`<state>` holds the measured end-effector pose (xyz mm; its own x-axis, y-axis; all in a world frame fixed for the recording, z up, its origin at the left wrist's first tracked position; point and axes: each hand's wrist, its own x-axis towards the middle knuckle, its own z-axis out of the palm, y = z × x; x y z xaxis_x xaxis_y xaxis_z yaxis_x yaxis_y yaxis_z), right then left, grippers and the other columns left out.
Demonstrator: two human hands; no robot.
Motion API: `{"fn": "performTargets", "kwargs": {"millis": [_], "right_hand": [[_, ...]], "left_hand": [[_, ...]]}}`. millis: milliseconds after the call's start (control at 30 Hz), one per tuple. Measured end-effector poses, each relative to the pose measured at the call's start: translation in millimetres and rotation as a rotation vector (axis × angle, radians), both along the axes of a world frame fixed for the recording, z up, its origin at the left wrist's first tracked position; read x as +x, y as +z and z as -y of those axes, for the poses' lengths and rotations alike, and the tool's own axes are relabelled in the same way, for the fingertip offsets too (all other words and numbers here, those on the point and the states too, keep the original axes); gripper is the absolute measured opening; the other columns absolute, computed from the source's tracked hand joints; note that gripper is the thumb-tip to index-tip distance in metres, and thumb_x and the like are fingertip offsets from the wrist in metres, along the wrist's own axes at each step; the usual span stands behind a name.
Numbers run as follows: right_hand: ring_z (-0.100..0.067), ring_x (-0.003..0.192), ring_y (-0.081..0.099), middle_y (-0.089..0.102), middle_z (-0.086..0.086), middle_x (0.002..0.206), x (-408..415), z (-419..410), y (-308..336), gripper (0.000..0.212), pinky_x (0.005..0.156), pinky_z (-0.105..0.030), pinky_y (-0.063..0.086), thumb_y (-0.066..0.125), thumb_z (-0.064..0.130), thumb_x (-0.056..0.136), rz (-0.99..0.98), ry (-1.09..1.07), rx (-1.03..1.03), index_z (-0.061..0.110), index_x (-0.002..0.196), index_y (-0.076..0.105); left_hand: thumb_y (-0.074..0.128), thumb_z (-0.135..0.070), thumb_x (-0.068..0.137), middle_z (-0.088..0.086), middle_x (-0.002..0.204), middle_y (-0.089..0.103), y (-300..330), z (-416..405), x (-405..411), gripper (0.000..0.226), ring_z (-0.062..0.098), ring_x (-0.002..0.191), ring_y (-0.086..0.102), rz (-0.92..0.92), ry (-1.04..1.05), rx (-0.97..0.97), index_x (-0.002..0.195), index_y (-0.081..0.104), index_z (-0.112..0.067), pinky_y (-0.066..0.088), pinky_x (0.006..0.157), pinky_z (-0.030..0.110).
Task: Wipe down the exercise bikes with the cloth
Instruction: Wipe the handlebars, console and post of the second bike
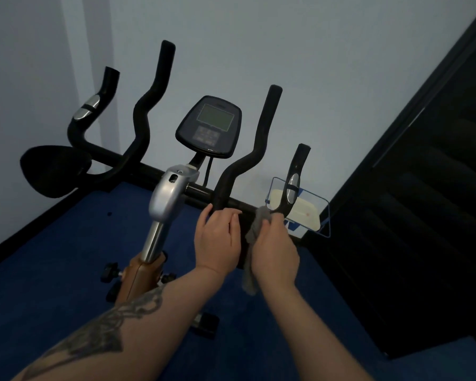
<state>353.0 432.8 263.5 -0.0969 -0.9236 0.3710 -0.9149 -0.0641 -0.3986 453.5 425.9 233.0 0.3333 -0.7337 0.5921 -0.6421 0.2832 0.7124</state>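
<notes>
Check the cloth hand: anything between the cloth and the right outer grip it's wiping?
Nothing visible. The right hand holds the grey cloth bunched against the base of the right outer handlebar grip; cloth already touches it. The left hand holds the crossbar beside it, clear of the grip.

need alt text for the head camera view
A right hand holds a grey cloth against a black exercise bike handlebar while the left hand grips the bar. A dark console screen sits above.
</notes>
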Motion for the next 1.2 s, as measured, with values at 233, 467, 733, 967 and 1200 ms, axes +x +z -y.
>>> {"fn": "performTargets", "kwargs": {"millis": [233,467,733,967,1200], "right_hand": [[-0.017,0.064,0.046,0.046,0.005,0.076,13.0,43.2,25.9,0.011,0.053,-0.032,0.032,0.037,0.027,0.102,-0.203,0.061,0.142,0.021,0.093,0.034],[-0.019,0.072,0.057,0.059,0.001,0.083,-9.3,23.7,10.3,0.014,0.062,-0.038,0.047,0.029,0.033,0.103,-0.061,0.042,0.185,0.024,0.099,0.038],[-0.018,0.069,0.057,0.054,0.007,0.078,-2.3,4.4,5.6,0.023,0.055,-0.033,0.038,0.021,0.041,0.101,0.026,0.026,0.069,0.025,0.092,0.035],[-0.026,0.073,0.058,0.060,-0.003,0.086,3.6,39.4,28.4,0.008,0.059,-0.035,0.036,0.037,0.019,0.101,-0.119,0.072,0.194,0.014,0.102,0.043],[-0.016,0.068,0.052,0.052,0.005,0.076,-14.8,5.7,7.6,0.023,0.060,-0.036,0.043,0.020,0.039,0.101,0.013,0.051,0.167,0.024,0.096,0.035]], "left_hand": [[0.027,-0.023,0.100,-0.002,0.085,0.068,-2.7,1.3,0.6,0.041,0.012,0.088,0.062,0.053,0.014,-0.020,0.098,0.066,-0.013,0.032,0.112,0.041],[0.027,-0.022,0.101,-0.003,0.082,0.066,-5.1,4.1,1.7,0.039,0.011,0.084,0.061,0.064,0.023,-0.060,0.098,0.066,-0.013,0.034,0.109,0.042],[0.026,-0.022,0.100,-0.002,0.082,0.067,-2.6,2.0,2.7,0.041,0.014,0.084,0.063,0.093,0.008,-0.035,0.099,0.066,-0.012,0.033,0.110,0.042],[0.025,-0.023,0.100,0.000,0.084,0.067,-2.2,2.3,3.3,0.041,0.013,0.086,0.061,0.083,0.012,-0.032,0.098,0.065,-0.013,0.031,0.111,0.042],[0.025,-0.024,0.101,-0.003,0.083,0.066,-4.6,3.4,3.4,0.041,0.011,0.086,0.060,0.075,0.006,-0.044,0.099,0.064,-0.015,0.030,0.112,0.040]]}}
